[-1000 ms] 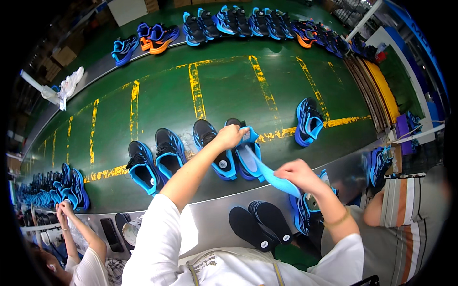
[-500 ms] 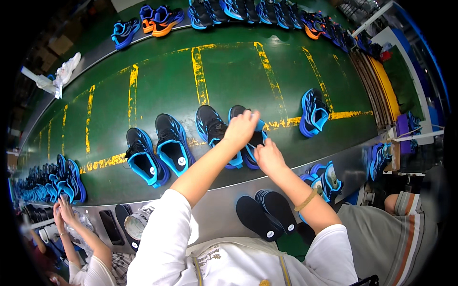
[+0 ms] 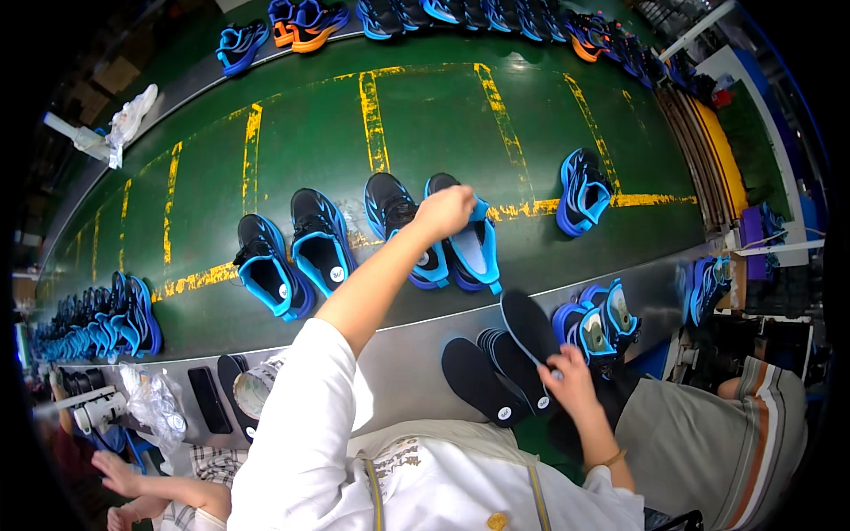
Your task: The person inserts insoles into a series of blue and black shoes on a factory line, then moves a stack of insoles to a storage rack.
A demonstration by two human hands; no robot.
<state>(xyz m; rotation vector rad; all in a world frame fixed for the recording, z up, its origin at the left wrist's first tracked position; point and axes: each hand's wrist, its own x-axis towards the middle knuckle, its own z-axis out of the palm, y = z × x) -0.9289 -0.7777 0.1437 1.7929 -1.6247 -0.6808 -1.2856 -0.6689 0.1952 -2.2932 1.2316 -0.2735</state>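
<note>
Work at a green bench [image 3: 310,150], seen from above the wearer's arms. Just right of centre, the left hand [image 3: 445,214] bears on the throat of a black-and-blue shoe [image 3: 469,248], its fingers curled; the hand hides its own fingertips, so whether they are clamped on the tongue cannot be told. The placement presumably steadies the shoe and keeps its mouth clear. The shoe stands heel toward the wearer, an arrangement that leaves the opening within easy reach; its interior shows pale.

At lower right, the right hand [image 3: 567,380] has thumb and fingers together on the lower end of a black insole [image 3: 527,320], whose free end points up toward the shoe. Gripping one end only probably leaves the rest unobstructed.

Two groups of black insoles [image 3: 475,380] lie on the metal edge below the shoe, apparently for ready access. Three shoes [image 3: 323,239] to the left stand with heels likewise turned to the wearer, round white labels visible inside. A lone shoe [image 3: 584,195] stands farther right; below it, two stuffed shoes [image 3: 580,327] rest near the right hand.
</note>
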